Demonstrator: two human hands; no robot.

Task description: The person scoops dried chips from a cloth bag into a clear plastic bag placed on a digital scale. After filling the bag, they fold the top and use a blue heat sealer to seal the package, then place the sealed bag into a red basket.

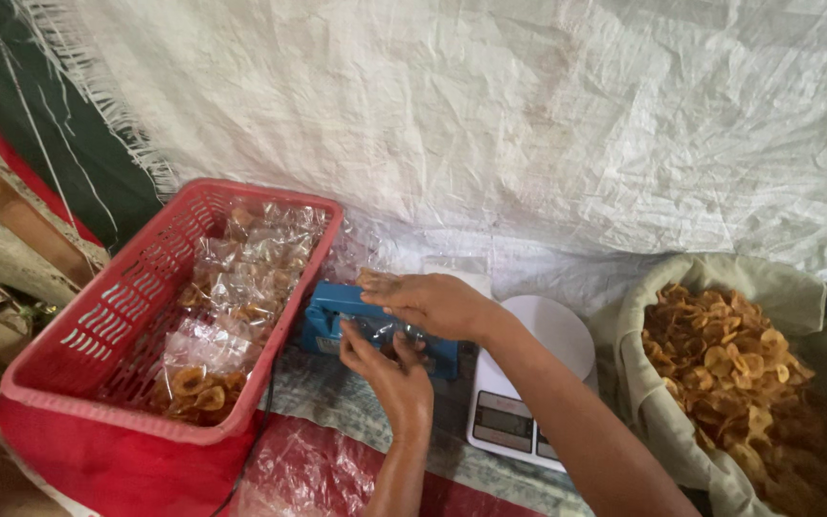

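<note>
A single view is given, taken from a head-worn camera that is aimed downward and forward over the work surface at close range. The forearms are seen entering from the bottom edge. The frame is bounded above by a white woven tarp [528,124], hung close behind the surface.

Red basket [98,325] blocks left; scale [528,383] right; sealer [337,321] ahead.
</note>
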